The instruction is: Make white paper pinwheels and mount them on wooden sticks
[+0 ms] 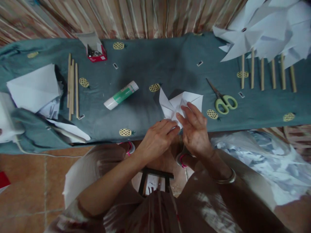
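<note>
A folded white paper pinwheel (181,102) lies on the teal cloth (145,64) near its front edge. My left hand (156,139) grips its lower edge with fingers curled. My right hand (195,129) presses on the paper's middle, fingers bent and pinching a fold. A glue stick (120,95) lies left of the paper. Green-handled scissors (222,98) lie to the right.
Finished white pinwheels (264,29) on wooden sticks (267,72) fill the back right. Loose sticks (72,85) and white paper sheets (34,87) lie at left. A small red box (96,51) stands at the back. Crumpled plastic (262,161) lies below right.
</note>
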